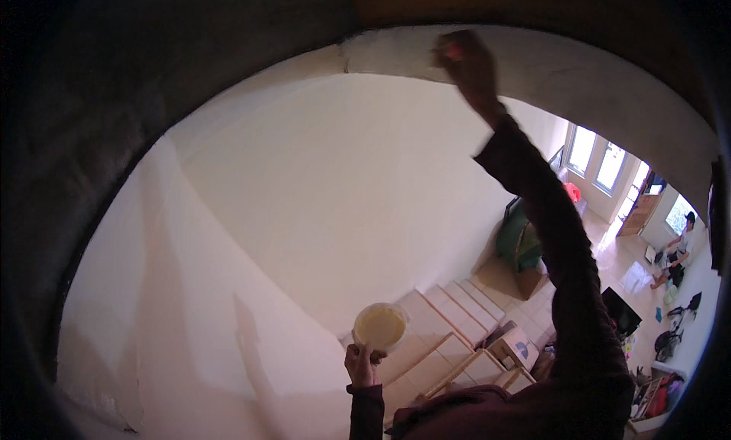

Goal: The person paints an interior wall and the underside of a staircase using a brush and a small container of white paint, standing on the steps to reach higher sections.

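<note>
Low in the middle, my left hand (pixel 363 366) grips a round, pale plastic tub (pixel 381 327) by its near rim. Something pale yellowish shows inside the tub. My right arm stretches high, and the right hand (pixel 472 68) is at a pale grey band (pixel 563 78) along the top of the wall. Its fingers are curled and smeared by motion. A small reddish spot shows at them, but what they hold is too blurred to name. Whether that hand touches the band, I cannot tell.
A white wall (pixel 320 166) fills the middle, beneath a dark overhead surface (pixel 91 82). Tiled stairs (pixel 442 314) lie below, with a cardboard box (pixel 519 350) beside them. Farther down at the right are a green covered object (pixel 518 240), a dark flat panel (pixel 620 313) and a seated person (pixel 675 256).
</note>
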Action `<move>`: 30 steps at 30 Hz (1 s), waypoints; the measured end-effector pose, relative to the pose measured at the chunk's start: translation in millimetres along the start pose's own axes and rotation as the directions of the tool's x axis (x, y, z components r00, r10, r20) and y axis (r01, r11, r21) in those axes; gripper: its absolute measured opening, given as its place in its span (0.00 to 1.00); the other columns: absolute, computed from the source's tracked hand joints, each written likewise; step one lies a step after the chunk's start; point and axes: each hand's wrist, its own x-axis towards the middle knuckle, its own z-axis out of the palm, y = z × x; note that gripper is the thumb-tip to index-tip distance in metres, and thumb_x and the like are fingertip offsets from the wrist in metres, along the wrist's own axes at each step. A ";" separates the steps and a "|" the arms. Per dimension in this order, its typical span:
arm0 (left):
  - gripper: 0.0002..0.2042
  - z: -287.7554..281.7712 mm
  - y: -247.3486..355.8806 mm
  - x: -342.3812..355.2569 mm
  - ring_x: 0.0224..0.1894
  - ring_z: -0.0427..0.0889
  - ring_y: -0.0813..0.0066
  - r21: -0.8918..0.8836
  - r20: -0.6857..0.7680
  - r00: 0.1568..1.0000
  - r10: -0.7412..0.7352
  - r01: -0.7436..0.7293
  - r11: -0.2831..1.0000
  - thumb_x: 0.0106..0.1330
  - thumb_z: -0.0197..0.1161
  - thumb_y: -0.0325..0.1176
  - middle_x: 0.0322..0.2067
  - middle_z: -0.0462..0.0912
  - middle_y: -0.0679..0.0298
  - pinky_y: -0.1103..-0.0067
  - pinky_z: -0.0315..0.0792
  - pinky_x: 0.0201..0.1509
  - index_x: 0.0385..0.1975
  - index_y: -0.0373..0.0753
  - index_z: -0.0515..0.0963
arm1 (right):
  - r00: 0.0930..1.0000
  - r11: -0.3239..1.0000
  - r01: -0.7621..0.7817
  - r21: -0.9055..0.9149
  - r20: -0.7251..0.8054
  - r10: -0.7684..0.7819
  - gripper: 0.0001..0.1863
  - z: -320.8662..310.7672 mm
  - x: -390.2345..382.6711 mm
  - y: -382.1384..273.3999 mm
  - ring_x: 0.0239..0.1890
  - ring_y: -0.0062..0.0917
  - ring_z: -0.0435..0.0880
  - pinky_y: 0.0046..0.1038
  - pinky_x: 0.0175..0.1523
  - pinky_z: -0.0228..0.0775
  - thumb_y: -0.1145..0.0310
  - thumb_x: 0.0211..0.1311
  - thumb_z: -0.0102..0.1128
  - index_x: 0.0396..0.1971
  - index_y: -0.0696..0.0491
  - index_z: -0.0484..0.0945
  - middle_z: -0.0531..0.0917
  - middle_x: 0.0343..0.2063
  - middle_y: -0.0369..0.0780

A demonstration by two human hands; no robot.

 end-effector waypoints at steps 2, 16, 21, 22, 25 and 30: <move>0.11 0.5 -5.5 4.0 0.16 0.77 0.73 0.001 0.001 1.000 -0.001 0.001 1.000 0.60 0.63 0.31 0.18 0.78 0.58 0.81 0.70 0.23 0.30 0.36 0.66 | 0.993 0.969 0.102 -0.225 0.078 -0.086 0.06 56.4 0.9 16.1 0.41 0.31 0.79 0.33 0.44 0.74 0.65 0.53 0.62 0.31 0.47 0.79 0.77 0.39 0.37; 0.12 6.4 -2.6 -1.2 0.17 0.77 0.73 0.034 -0.011 0.999 -0.033 0.033 0.999 0.58 0.64 0.31 0.18 0.78 0.59 0.82 0.69 0.22 0.30 0.36 0.66 | 0.967 0.860 0.049 -0.508 -0.193 -0.169 0.16 -113.1 -42.9 -19.0 0.35 0.28 0.82 0.27 0.36 0.77 0.72 0.50 0.62 0.41 0.45 0.79 0.81 0.39 0.35; 0.13 10.2 3.8 -3.6 0.18 0.77 0.73 0.035 0.006 1.000 0.002 -0.002 0.999 0.58 0.64 0.32 0.21 0.77 0.59 0.82 0.69 0.22 0.31 0.35 0.66 | 0.950 0.926 0.080 -0.370 -0.253 -0.183 0.11 -197.4 -44.2 -98.1 0.40 0.29 0.81 0.26 0.44 0.75 0.83 0.53 0.59 0.36 0.55 0.79 0.80 0.39 0.42; 0.13 12.0 5.1 -6.2 0.18 0.77 0.73 0.044 -0.007 1.000 -0.005 0.005 0.999 0.58 0.64 0.32 0.21 0.77 0.59 0.82 0.69 0.22 0.31 0.35 0.66 | 0.963 0.957 0.020 -0.291 -0.251 -0.096 0.11 -198.4 -49.1 -109.3 0.40 0.29 0.81 0.25 0.44 0.75 0.83 0.53 0.59 0.36 0.54 0.79 0.80 0.39 0.42; 0.13 19.0 3.8 -3.8 0.18 0.76 0.73 -0.012 0.017 1.000 0.015 -0.015 1.000 0.58 0.64 0.33 0.20 0.76 0.60 0.81 0.69 0.23 0.32 0.35 0.66 | 0.990 0.969 -0.138 0.204 0.013 0.138 0.10 -168.0 -88.3 -122.8 0.38 0.26 0.81 0.24 0.42 0.74 0.80 0.51 0.62 0.36 0.57 0.78 0.81 0.37 0.42; 0.17 21.1 -2.7 1.4 0.19 0.73 0.77 0.028 0.047 0.991 0.124 -0.125 0.992 0.59 0.66 0.39 0.19 0.74 0.60 0.79 0.69 0.25 0.28 0.34 0.66 | 0.453 0.479 -0.838 0.262 0.823 0.342 0.07 -108.1 -142.2 -174.3 0.29 0.19 0.80 0.23 0.34 0.74 0.73 0.54 0.62 0.31 0.59 0.79 0.82 0.27 0.38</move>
